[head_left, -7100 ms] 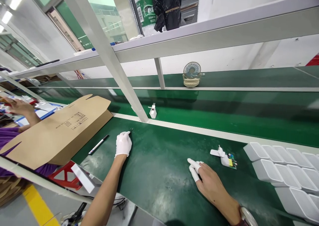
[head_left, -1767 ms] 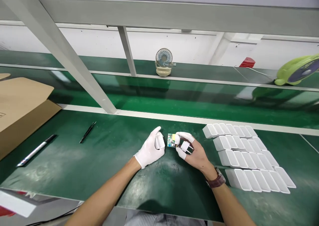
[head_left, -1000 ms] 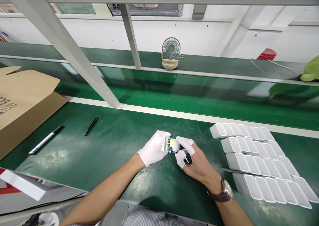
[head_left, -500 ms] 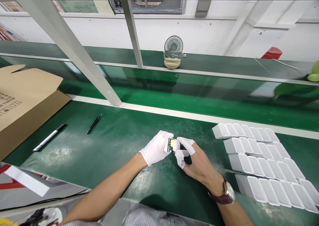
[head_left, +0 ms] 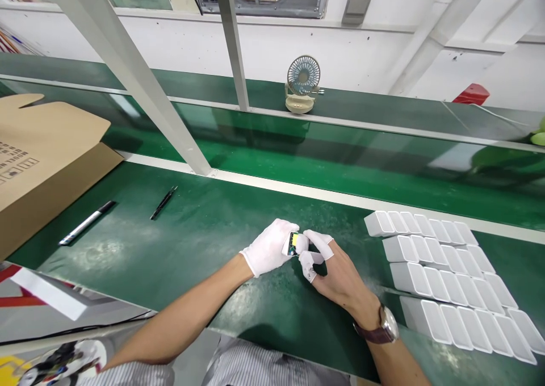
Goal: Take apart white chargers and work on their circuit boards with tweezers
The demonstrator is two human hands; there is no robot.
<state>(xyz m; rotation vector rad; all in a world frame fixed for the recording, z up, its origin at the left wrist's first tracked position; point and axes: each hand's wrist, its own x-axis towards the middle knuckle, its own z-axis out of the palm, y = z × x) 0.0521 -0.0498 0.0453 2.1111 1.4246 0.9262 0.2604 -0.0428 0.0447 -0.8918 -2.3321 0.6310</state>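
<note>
While our left hand (head_left: 270, 248) grips the white casing (head_left: 286, 251) and our right hand (head_left: 340, 275) pinches the white part (head_left: 302, 243) beside the circuit board (head_left: 293, 242) at the casing's mouth, we do best holding both in line and pressing gently.

Circuit board (head_left: 293, 244) partly inside case (head_left: 285, 248), between left hand (head_left: 271, 248) and right hand (head_left: 340, 272), marker (head_left: 87, 223) leftward.
</note>
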